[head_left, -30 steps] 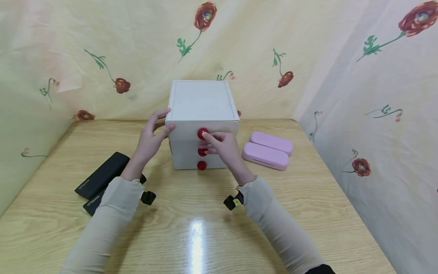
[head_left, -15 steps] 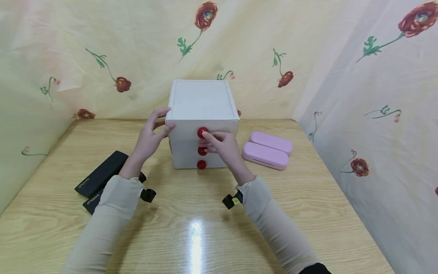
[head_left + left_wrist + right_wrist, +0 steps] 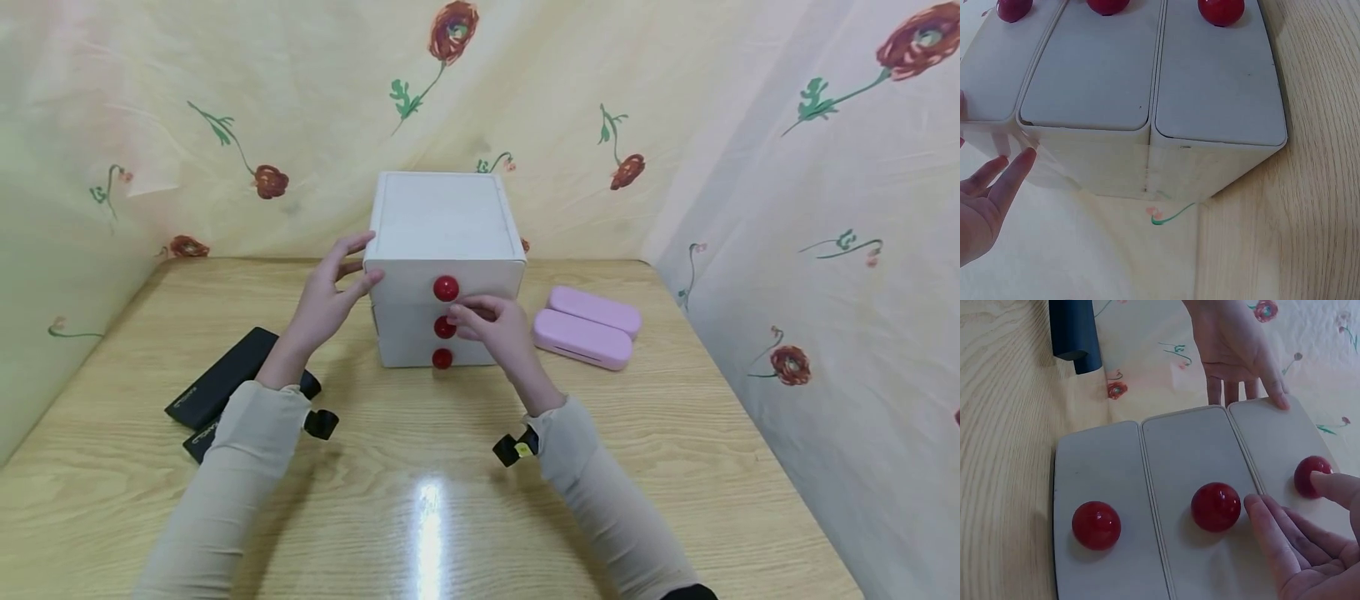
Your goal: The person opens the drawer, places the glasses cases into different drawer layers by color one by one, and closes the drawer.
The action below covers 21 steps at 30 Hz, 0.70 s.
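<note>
A white cabinet [image 3: 446, 218] with three stacked drawers stands at the back of the table, a red knob on each front. My left hand [image 3: 330, 292] rests on its left front corner, thumb on the top drawer's front and nearly straight fingers along the side. My right hand [image 3: 498, 329] is before the fronts. In the head view its thumb and fingertips lie between the top knob [image 3: 446, 288] and the middle knob [image 3: 445, 327], round neither. In the right wrist view the thumb overlaps the top knob [image 3: 1314, 477], fingers extended beside the middle knob [image 3: 1215, 507]. All drawers look closed.
Two black cases [image 3: 225, 379] lie on the left, partly behind the left forearm. Two pink cases [image 3: 583, 337] lie side by side right of the cabinet. A flowered cloth [image 3: 315, 100] hangs behind and beside the wooden table [image 3: 420, 450].
My right hand has come off the top knob and shifted slightly down and to the right. My left hand stays on the cabinet's corner.
</note>
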Motion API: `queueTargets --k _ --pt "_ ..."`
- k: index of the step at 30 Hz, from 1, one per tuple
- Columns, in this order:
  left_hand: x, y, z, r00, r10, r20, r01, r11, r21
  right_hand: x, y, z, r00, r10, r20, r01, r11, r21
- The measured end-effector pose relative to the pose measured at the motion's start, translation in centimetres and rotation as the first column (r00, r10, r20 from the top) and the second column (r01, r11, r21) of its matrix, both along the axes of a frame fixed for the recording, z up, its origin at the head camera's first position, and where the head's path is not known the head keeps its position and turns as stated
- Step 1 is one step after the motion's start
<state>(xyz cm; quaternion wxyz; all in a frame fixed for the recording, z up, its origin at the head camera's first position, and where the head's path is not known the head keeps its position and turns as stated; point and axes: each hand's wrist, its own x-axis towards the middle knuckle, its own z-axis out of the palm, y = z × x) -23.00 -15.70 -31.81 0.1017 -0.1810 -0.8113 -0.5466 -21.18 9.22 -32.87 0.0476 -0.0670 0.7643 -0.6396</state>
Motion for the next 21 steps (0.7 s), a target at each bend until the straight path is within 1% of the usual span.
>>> queueTargets --k 6,10,12,15,19,21 --pt "0.0 0.0 -0.2 1.0 0.003 -0.018 -0.003 1.0 0.005 0.0 0.8 -0.9 0.999 -0.041 0.015 0.041 0.999 0.02" --pt "0.0 0.0 -0.3 0.999 0.021 -0.033 -0.021 1.0 0.004 -0.3 0.9 -1.8 0.998 -0.052 0.029 0.049 0.996 0.078" --pt "0.0 0.1 -0.3 0.998 0.032 -0.045 -0.032 0.999 0.005 -0.4 0.9 -2.2 0.999 -0.035 0.041 0.031 0.994 0.105" --pt "-0.1 0.3 -0.3 0.997 0.034 -0.067 -0.032 0.999 0.025 -0.4 0.7 -2.7 0.998 -0.006 0.064 -0.003 0.991 0.133" --pt "-0.2 0.4 -0.1 0.995 0.032 -0.09 -0.028 0.999 0.039 -0.3 0.4 -3.0 0.997 0.033 0.073 -0.042 0.99 0.133" --pt "-0.2 0.4 0.0 0.995 0.039 -0.095 -0.036 0.999 0.031 -0.3 0.2 -3.2 0.996 0.047 0.082 -0.056 0.991 0.121"
